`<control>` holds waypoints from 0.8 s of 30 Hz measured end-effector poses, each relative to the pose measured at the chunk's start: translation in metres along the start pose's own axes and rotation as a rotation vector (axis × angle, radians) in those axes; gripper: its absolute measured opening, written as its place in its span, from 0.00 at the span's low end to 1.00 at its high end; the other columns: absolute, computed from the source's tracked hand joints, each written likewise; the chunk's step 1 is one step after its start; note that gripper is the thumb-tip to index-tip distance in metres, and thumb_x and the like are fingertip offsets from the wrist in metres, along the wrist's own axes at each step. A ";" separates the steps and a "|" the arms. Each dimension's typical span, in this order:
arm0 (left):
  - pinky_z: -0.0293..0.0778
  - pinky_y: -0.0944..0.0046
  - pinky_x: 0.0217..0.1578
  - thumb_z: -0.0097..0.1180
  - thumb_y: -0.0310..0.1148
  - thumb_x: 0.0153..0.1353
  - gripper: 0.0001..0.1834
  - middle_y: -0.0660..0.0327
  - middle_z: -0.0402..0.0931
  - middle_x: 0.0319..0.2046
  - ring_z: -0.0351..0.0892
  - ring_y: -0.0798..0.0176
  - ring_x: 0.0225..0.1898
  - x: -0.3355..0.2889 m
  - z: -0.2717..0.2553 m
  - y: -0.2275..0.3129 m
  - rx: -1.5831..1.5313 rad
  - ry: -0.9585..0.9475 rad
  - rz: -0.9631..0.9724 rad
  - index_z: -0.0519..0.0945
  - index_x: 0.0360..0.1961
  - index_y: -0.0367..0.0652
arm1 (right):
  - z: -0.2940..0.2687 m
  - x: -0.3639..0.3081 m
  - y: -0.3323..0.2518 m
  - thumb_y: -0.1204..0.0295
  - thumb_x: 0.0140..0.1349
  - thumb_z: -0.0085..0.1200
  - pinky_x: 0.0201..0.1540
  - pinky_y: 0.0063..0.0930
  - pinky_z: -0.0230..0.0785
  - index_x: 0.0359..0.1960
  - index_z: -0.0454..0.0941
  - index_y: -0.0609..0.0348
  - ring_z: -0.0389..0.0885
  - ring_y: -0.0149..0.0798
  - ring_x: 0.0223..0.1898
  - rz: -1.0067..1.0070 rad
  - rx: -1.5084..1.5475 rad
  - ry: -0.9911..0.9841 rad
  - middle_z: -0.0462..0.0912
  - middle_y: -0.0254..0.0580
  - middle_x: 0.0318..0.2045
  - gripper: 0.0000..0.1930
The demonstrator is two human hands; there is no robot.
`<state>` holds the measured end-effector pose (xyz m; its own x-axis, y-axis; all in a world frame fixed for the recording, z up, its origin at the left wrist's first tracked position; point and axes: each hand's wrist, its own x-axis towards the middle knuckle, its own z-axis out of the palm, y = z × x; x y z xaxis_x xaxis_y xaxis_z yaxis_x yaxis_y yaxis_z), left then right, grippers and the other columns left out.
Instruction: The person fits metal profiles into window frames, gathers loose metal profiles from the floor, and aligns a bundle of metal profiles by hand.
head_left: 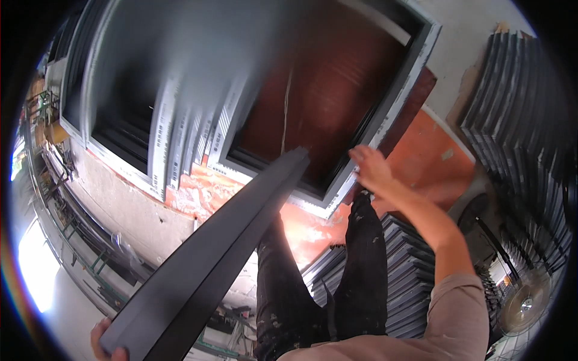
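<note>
A long dark grey metal profile slants across the view from lower left to the middle. My left hand is closed round its near end, with fingertips showing on both sides. The far end of the profile lies over the lower edge of a dark grey window frame, which has white printed film along its sides. My right hand is beside the right side of that frame, fingers apart and holding nothing. Whether its fingertips touch the frame cannot be told. Inside the frame shows a reddish-brown panel.
More film-edged frames stand at the left, partly blurred. An orange-red board lies right of my right hand. Stacked dark profiles lean at the far right, with others by my legs. A fan stands lower right; racks line the left.
</note>
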<state>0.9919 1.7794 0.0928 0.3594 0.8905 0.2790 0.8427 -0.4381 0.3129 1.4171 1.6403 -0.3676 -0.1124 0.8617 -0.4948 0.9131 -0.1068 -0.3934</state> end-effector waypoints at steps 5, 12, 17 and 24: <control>0.70 0.40 0.50 0.60 0.63 0.53 0.32 0.47 0.71 0.53 0.72 0.41 0.52 0.033 0.021 0.081 0.033 -0.179 -0.033 0.81 0.50 0.52 | -0.130 -0.050 -0.162 0.50 0.49 0.71 0.72 0.51 0.55 0.73 0.60 0.60 0.62 0.61 0.70 -0.368 0.480 0.403 0.64 0.55 0.70 0.52; 0.72 0.48 0.45 0.72 0.45 0.42 0.30 0.55 0.73 0.52 0.76 0.47 0.48 0.041 0.030 0.141 -0.115 -0.175 0.267 0.83 0.50 0.52 | -0.193 -0.121 -0.300 0.63 0.53 0.71 0.68 0.44 0.62 0.73 0.58 0.61 0.68 0.50 0.68 -0.185 1.532 0.407 0.67 0.52 0.67 0.47; 0.67 0.51 0.56 0.71 0.44 0.44 0.30 0.59 0.72 0.56 0.74 0.52 0.55 0.022 0.025 0.153 -0.197 -0.195 0.345 0.83 0.53 0.56 | -0.222 -0.158 -0.339 0.66 0.53 0.73 0.63 0.34 0.68 0.71 0.61 0.61 0.75 0.40 0.61 -0.221 1.619 0.764 0.72 0.45 0.62 0.45; 0.69 0.50 0.59 0.46 0.42 0.72 0.23 0.46 0.75 0.57 0.75 0.44 0.57 0.000 0.016 0.157 -0.729 -0.307 0.224 0.79 0.55 0.33 | -0.202 -0.194 -0.322 0.60 0.33 0.85 0.63 0.42 0.69 0.69 0.63 0.61 0.77 0.52 0.60 -0.170 1.094 1.038 0.73 0.53 0.62 0.58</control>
<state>1.1308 1.7131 0.1272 0.6707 0.7202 0.1774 0.3037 -0.4848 0.8202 1.2242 1.6081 0.0116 0.5604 0.8088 0.1785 0.1341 0.1241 -0.9832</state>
